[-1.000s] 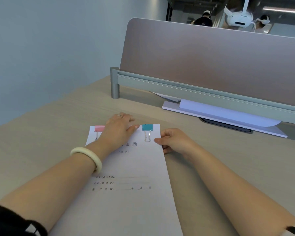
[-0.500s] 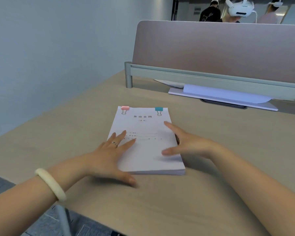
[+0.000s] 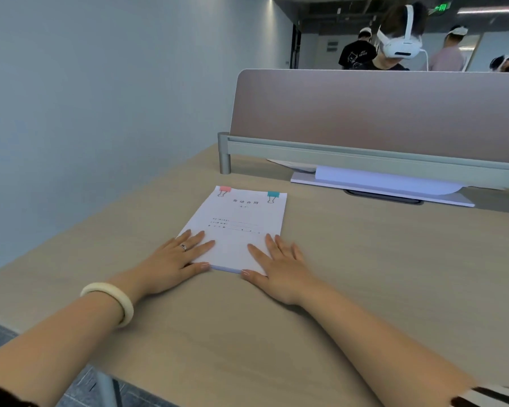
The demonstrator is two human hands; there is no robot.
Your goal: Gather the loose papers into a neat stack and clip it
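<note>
Paper stack [image 3: 241, 227] lies flat and squared on the desk [image 3: 365, 274], its near end under both sets of fingers. Watching the feed from my station, I see the left hand [image 3: 171, 261] laid palm down over the near left corner, fingers [image 3: 193, 241] straight and slightly spread on the top sheet, gripping nothing; its thumb lies along the stack's near edge. The right hand [image 3: 281, 267] mirrors it on the near right corner, fingers [image 3: 269, 245] straight and flat on the paper, the little finger lying past the stack's right edge on the desk (whether the hands press or merely rest, I cannot tell). Its thumb tip touches the near edge too, and a short stretch of that bluish edge shows between the two thumb tips. Beyond the fingertips, at the stack's far edge, two binder clips bite the sheets: a pink clip [image 3: 225, 189] ahead of the left fingers and a teal clip [image 3: 273, 194] ahead of the right fingers, both well apart from the hands. Printed lines sit between the clips and the fingertips. A ring [image 3: 183, 247] shows on one left finger, and a pale bracelet [image 3: 112, 301] circles the left wrist behind them. Farther past the clips stands a divider panel [image 3: 379, 113], with white sheets [image 3: 385, 179] lying under its rail.
</note>
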